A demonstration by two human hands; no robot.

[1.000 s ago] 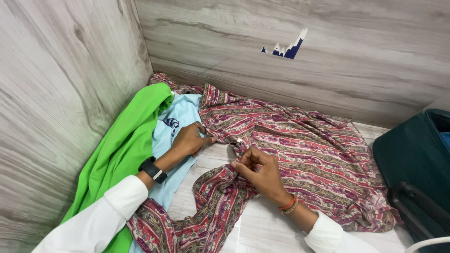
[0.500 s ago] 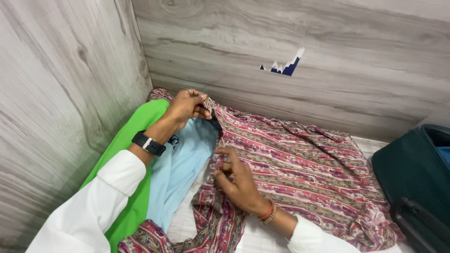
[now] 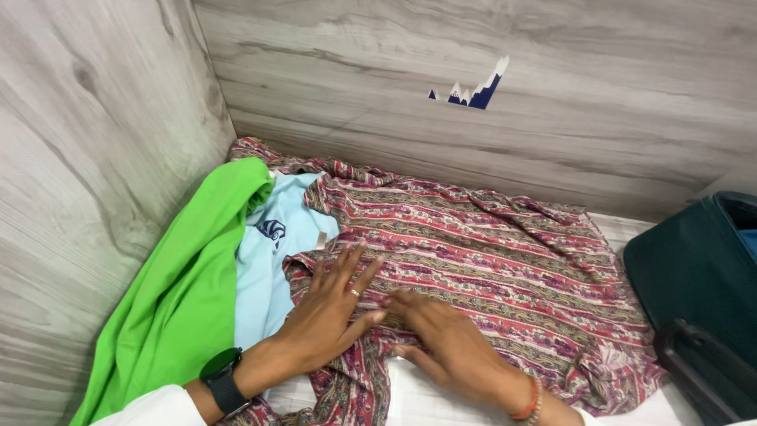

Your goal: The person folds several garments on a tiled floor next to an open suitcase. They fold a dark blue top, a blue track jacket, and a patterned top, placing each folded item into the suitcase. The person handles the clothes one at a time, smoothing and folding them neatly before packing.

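Fingers spread flat, your left hand and right hand press the red patterned garment at lower centre, gripping nothing, its long axis running toward the frame's right, nearer your right hand.

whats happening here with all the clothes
A person is pressing both hands flat on a red patterned garment spread over a pale surface. The left hand and the right hand lie open, palms down, side by side on its near edge. A light blue shirt and a bright green cloth lie to the left against the wood-grain wall. A dark teal suitcase stands at the right.
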